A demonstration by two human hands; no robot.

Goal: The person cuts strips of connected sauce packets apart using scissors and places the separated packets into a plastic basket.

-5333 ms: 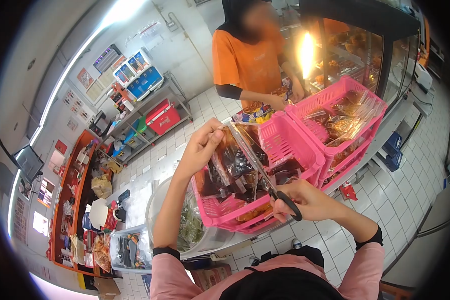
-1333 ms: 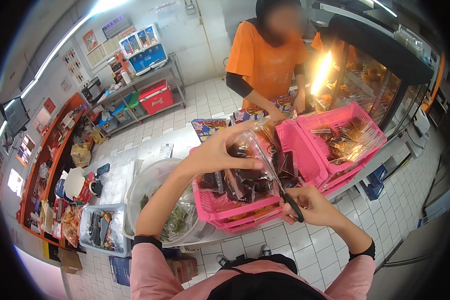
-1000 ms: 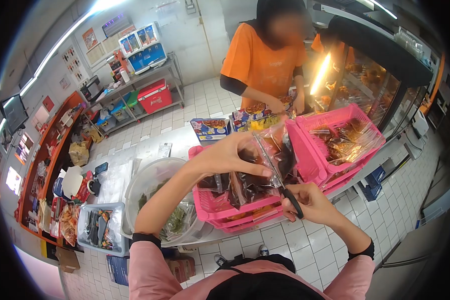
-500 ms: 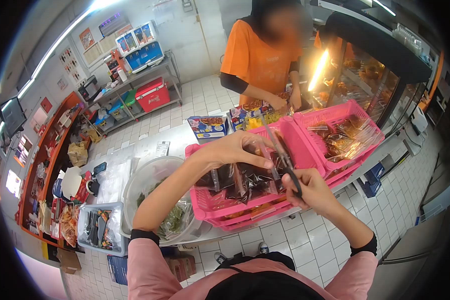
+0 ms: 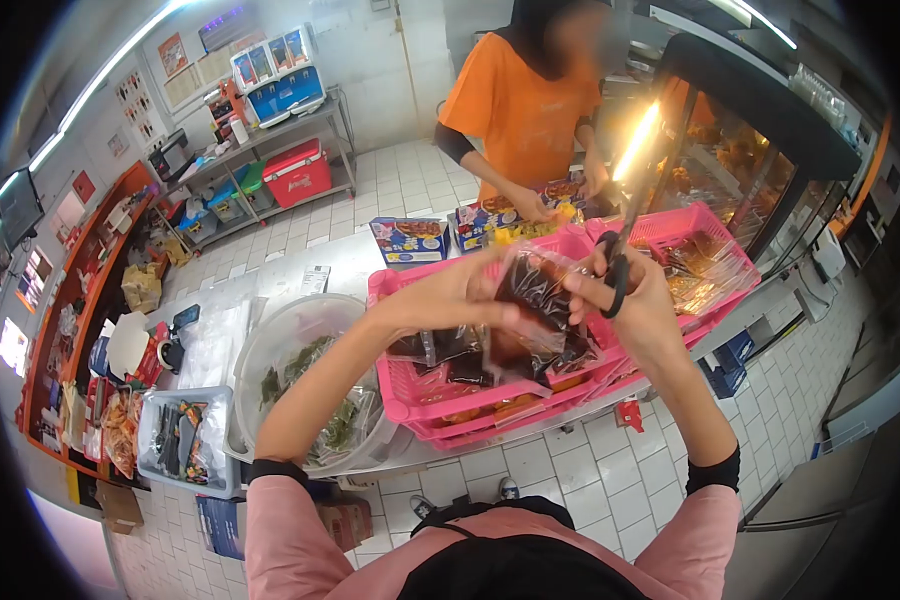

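Note:
My left hand (image 5: 462,298) is closed on the left side of a clear plastic packet of dark sauce (image 5: 536,312), held up over a pink basket (image 5: 402,412). My right hand (image 5: 638,308) grips a pair of scissors (image 5: 616,272) by the black handles, blades pointing up and away from the packet. The thumb and fingertips of that hand also touch the packet's upper right part. Under the raised packet, more dark sauce packets (image 5: 458,350) lie in the basket. Whether the packet has been cut, I cannot tell.
Beside the pink basket stands a clear tub (image 5: 255,372) of bagged greens. A second pink basket (image 5: 740,285) holds packets of brownish liquid. Across the counter, a person in orange (image 5: 525,110) handles food by printed boxes (image 5: 410,240). A grey bin (image 5: 192,480) holds cutlery packs. A lit display case (image 5: 770,110) stands at right.
My right hand has risen and turned, swinging the scissors upright and away from the packet. Its fingers have come onto the packet, which is now lifted and more fully visible.

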